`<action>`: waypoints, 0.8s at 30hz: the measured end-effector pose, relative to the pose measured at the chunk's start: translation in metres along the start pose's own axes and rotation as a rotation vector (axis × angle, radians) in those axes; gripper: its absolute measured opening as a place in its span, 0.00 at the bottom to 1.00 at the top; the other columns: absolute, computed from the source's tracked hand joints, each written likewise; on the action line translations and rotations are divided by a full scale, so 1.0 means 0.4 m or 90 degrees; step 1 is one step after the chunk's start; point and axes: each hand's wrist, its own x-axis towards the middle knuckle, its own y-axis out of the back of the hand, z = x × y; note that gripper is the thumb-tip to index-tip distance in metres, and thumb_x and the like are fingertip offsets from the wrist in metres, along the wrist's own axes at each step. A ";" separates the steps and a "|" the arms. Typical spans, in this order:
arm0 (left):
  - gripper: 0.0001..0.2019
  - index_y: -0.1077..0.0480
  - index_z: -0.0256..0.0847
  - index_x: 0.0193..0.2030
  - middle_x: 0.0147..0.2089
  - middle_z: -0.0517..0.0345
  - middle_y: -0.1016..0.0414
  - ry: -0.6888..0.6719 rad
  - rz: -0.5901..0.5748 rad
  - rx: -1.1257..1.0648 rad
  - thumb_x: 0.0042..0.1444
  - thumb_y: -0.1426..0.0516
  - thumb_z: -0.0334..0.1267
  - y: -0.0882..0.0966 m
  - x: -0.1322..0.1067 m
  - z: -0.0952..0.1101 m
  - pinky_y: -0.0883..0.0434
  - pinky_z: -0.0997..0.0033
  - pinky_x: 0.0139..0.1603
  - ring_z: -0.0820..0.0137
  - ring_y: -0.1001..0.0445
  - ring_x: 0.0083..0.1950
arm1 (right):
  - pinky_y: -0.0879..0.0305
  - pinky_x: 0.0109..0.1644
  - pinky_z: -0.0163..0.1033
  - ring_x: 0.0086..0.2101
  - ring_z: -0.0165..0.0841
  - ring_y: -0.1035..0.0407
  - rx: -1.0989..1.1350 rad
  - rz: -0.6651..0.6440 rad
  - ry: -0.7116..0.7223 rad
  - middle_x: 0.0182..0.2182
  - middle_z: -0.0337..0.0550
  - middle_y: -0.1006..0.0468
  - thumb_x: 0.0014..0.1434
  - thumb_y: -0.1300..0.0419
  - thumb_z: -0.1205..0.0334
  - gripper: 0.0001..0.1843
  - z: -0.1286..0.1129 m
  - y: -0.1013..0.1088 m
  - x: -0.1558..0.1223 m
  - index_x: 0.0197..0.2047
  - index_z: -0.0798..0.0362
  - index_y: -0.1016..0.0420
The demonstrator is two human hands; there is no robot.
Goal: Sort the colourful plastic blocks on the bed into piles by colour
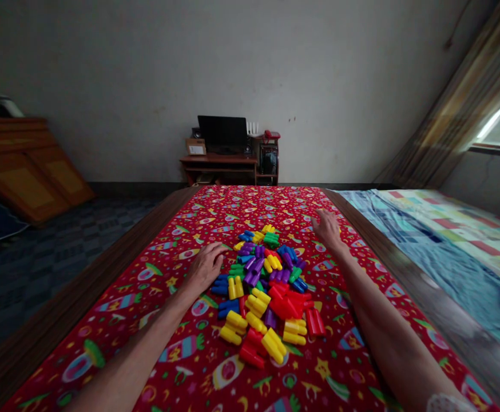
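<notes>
A loose pile of plastic toy pieces, bullet-shaped pegs joined side by side, lies mid-cloth in yellow (257,302), red (290,303), blue (228,309), purple (254,272) and green (271,239). At the pile's left edge rests my left hand (207,265), fingers stretched loosely over the cloth beside the blue and green pieces, holding nothing I can see. Farther forward, to the right of the pile and apart from it, is my right hand (327,228), fingers extended. A sliver of yellow shows at its outer edge; I cannot make out what it is.
A red patterned cloth (276,386) covers the long dark-edged table. On the right is a bed (374,234) with blue and checked covers. Against the far wall stands a desk (219,162) with a monitor (223,134). A wooden cabinet (31,166) is at left.
</notes>
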 end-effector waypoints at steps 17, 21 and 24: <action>0.21 0.31 0.43 0.61 0.61 0.50 0.29 -0.110 -0.120 -0.080 0.64 0.52 0.41 -0.006 0.009 0.016 0.33 0.58 0.63 0.62 0.30 0.60 | 0.31 0.47 0.36 0.44 0.38 0.25 0.075 -0.468 0.235 0.45 0.46 0.18 0.59 0.39 0.63 0.20 -0.214 -0.073 -0.004 0.54 0.53 0.23; 0.21 0.31 0.42 0.60 0.61 0.49 0.29 -0.123 -0.105 -0.095 0.64 0.52 0.41 -0.012 0.006 0.009 0.33 0.55 0.63 0.61 0.30 0.61 | 0.30 0.47 0.36 0.46 0.38 0.25 0.028 -0.423 0.159 0.47 0.45 0.19 0.53 0.35 0.65 0.23 -0.205 -0.062 0.010 0.54 0.51 0.23; 0.21 0.31 0.42 0.60 0.61 0.49 0.29 -0.128 -0.108 -0.100 0.64 0.52 0.41 -0.011 0.006 0.008 0.34 0.55 0.64 0.61 0.31 0.61 | 0.31 0.49 0.39 0.45 0.39 0.25 -0.013 -0.352 0.139 0.45 0.46 0.18 0.54 0.35 0.63 0.19 -0.191 -0.057 0.019 0.50 0.51 0.20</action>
